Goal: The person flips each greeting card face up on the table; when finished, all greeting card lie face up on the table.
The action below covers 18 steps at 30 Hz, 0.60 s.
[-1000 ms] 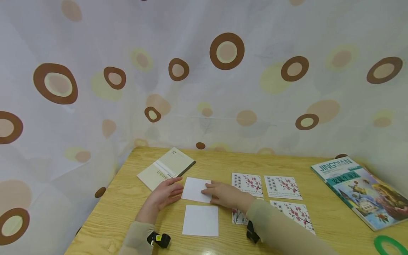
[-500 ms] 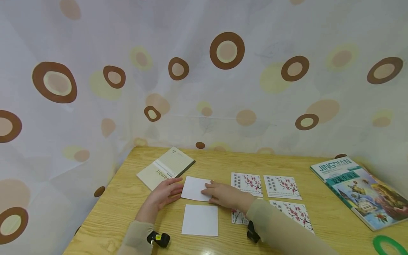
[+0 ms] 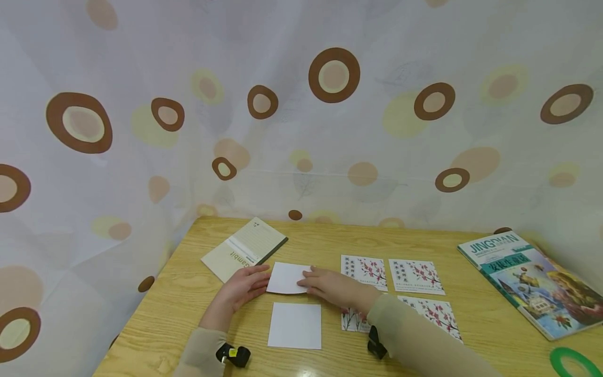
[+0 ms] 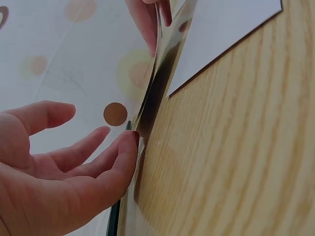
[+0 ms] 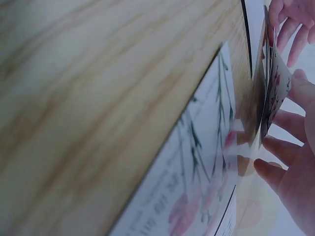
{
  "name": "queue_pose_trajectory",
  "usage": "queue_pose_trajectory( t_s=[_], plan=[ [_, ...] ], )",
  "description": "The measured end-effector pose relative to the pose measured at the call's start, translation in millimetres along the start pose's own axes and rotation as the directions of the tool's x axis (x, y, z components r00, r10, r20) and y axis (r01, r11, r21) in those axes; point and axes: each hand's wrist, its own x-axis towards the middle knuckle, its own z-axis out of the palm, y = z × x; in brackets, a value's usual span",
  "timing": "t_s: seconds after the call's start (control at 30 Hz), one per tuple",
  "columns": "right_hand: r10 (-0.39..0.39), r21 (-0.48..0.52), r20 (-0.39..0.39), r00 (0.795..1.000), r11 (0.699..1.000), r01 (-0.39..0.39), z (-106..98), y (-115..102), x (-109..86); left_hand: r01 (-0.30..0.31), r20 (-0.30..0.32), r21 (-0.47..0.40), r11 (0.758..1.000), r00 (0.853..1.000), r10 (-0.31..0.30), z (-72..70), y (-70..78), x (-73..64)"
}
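Note:
A square card (image 3: pixel 286 278), white on top, lies between both hands and bows upward, its near edge lifted. In the right wrist view its underside (image 5: pixel 278 88) shows printed blossoms. My left hand (image 3: pixel 242 287) is at its left edge; in the left wrist view the curved fingertips (image 4: pixel 129 140) touch the edge, thumb apart. At the right side my right hand (image 3: pixel 332 288) pinches the card, thumb and fingers at its edge. A second white square card (image 3: pixel 294 325) lies flat just nearer to me.
Several blossom-printed cards (image 3: pixel 416 276) lie to the right, one partly under the right forearm. A beige notebook (image 3: pixel 242 248) is at the back left. A magazine (image 3: pixel 537 283) and a green ring (image 3: pixel 576 362) lie far right. A patterned curtain (image 3: pixel 330 157) closes the back.
The card's near edge has risen and now bows, where it lay flatter before. Both hands have stayed almost in place, with only slight shifts of the fingers.

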Motion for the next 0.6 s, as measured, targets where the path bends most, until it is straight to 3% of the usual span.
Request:
queue_pose_trajectory(
  t_s=[0.43, 0.6],
  plan=[
    [0.006, 0.065, -0.093, 0.996, 0.998, 0.000, -5.2, -1.1, -3.9, -0.031, 0.061, 0.008, 0.999, 0.998, 0.031, -4.1, -4.1, -0.6],
    [-0.008, 0.041, -0.113, 0.994, 0.999, 0.012, -4.6, -0.5, -3.8, -0.042, 0.060, 0.002, 0.999, 0.997, 0.042, -5.1, -5.2, 0.5]
  ],
)
